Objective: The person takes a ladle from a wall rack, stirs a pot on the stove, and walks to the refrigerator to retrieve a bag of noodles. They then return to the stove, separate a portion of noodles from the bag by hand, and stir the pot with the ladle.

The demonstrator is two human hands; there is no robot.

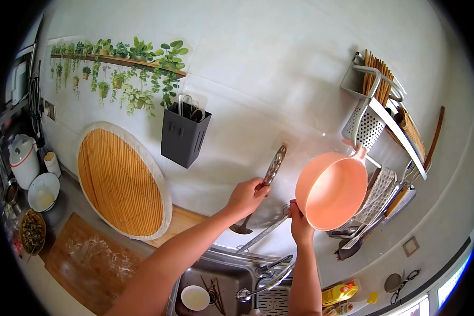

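Fingers of the left hand point(246, 200) are wrapped round the patterned handle of a long silver metal ladle point(275, 166), which slants before the smooth white wall point(247, 68) near the centre of the frame, its bowl below the fist. Right of centre, the right hand point(302, 228) is at the lower left edge of a round peach-coloured pot point(332, 192), its fingers mostly hidden, so whether they grip cannot be told. A stainless steel sink point(228, 271) lies at bottom centre.

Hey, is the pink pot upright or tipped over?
Tipped: the pink pot has its open mouth turned toward the camera, so its bare inside shows, with its handle pointing up.
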